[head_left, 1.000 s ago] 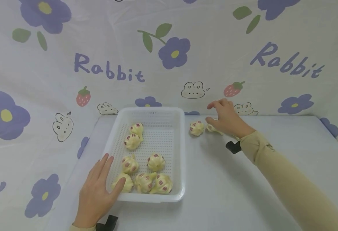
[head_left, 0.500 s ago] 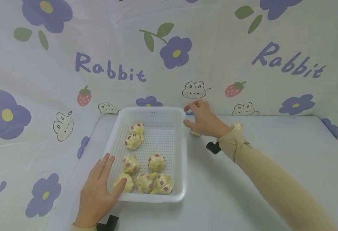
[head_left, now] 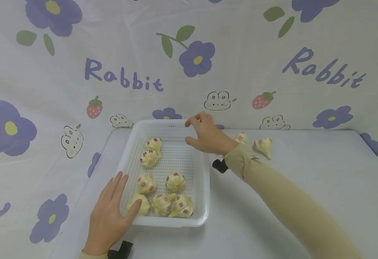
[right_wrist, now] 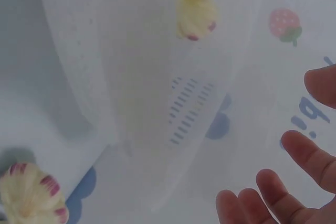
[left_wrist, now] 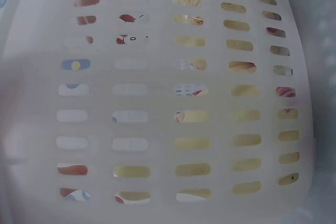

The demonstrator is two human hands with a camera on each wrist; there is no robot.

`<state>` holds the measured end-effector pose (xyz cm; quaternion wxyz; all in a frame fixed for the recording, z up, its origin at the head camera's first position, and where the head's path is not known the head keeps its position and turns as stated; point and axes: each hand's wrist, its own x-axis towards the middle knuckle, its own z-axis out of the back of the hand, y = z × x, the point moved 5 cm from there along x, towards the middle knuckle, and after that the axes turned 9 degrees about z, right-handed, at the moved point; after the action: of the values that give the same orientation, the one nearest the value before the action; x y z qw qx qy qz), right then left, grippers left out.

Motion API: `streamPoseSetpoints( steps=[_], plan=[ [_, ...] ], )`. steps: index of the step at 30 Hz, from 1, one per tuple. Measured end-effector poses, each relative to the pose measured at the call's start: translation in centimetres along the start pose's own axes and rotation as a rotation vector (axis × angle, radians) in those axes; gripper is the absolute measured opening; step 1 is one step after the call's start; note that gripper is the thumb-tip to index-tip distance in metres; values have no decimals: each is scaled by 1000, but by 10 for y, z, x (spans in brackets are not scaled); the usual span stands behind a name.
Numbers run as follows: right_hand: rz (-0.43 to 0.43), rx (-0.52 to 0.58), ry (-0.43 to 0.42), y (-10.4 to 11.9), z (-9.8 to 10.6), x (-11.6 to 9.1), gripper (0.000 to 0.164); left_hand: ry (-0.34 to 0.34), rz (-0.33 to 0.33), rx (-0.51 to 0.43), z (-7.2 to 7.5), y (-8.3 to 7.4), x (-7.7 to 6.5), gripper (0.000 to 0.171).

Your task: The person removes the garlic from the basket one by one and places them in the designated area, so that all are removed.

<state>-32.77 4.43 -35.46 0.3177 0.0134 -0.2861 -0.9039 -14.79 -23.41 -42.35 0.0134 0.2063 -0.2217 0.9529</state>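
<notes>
My left hand [head_left: 109,212] rests at the near left corner of a white slotted plastic basket [head_left: 206,187], fingers straight along its left side, thumb over a garlic bulb [head_left: 139,205]. Several other garlic bulbs lie inside, among them one bulb [head_left: 175,181] standing apart. My right hand [head_left: 208,135] hovers over the basket's far right corner. In the right wrist view its fingers [right_wrist: 275,190] are spread from the thumb, with nothing between them. The left wrist view shows only the basket's slotted wall [left_wrist: 157,129], bulbs showing through the slots; the left hand is not visible there.
Right of the basket, garlic bulbs lie on the white table: one bulb [head_left: 263,146] and another bulb [head_left: 241,137] partly behind the right wrist. A printed cloth [head_left: 234,64] hangs behind the table.
My right hand has moved left, from above the bulbs on the table to above the basket's far right corner, uncovering bulbs on the right. My left hand stays in place.
</notes>
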Motion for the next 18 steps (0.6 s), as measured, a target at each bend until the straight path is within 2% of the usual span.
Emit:
streamPoseSetpoints(
  steps=[18],
  plan=[
    [73,-20,103,21,-22,34,43,-5,3,-5,0,0,-1,76]
  ],
)
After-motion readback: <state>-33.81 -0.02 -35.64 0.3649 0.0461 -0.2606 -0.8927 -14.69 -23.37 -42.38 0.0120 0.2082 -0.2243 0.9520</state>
